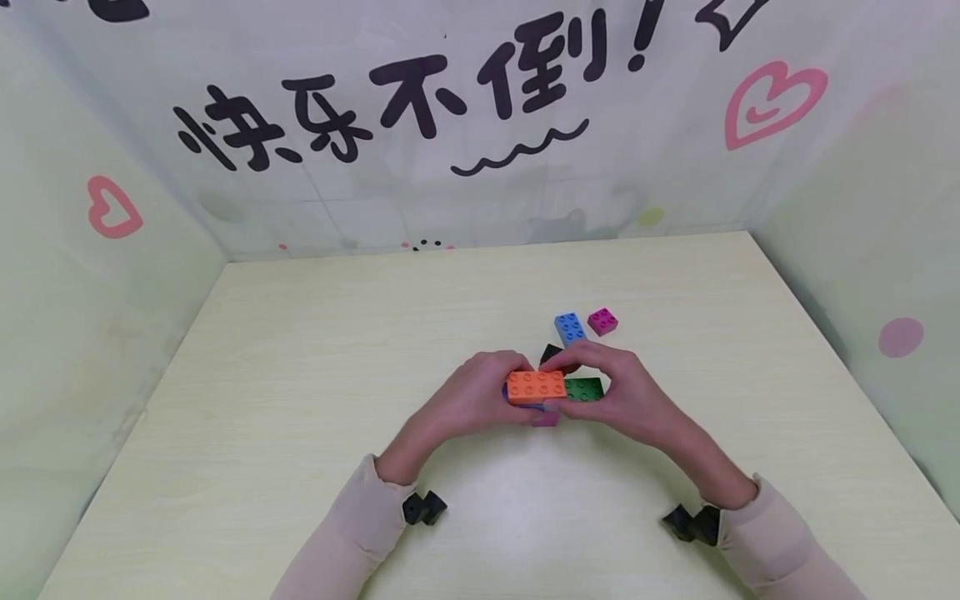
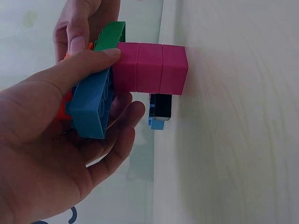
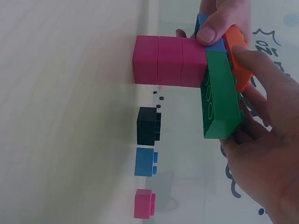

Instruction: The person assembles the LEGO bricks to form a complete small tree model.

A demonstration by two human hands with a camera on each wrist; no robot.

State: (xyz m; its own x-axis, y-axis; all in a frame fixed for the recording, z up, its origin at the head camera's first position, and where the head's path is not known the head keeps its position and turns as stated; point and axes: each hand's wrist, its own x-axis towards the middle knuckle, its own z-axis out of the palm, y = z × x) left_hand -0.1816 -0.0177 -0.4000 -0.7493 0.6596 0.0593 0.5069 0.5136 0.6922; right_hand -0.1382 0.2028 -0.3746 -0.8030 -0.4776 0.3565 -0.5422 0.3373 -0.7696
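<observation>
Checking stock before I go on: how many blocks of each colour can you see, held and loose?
Pink: 4 (3 in the pink stack, plus the loose pink block)
Blue: 2 (the held blue block, the loose blue block)
Orange block: 1
Green block: 1
Black block: 1
Total: 9

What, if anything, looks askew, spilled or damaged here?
Nothing stands out: the pink column looks straight, and the loose black brick, light blue brick and small pink brick rest studs-up on the table, no damage visible. Whether the orange brick is fully seated, I cannot tell.
</observation>
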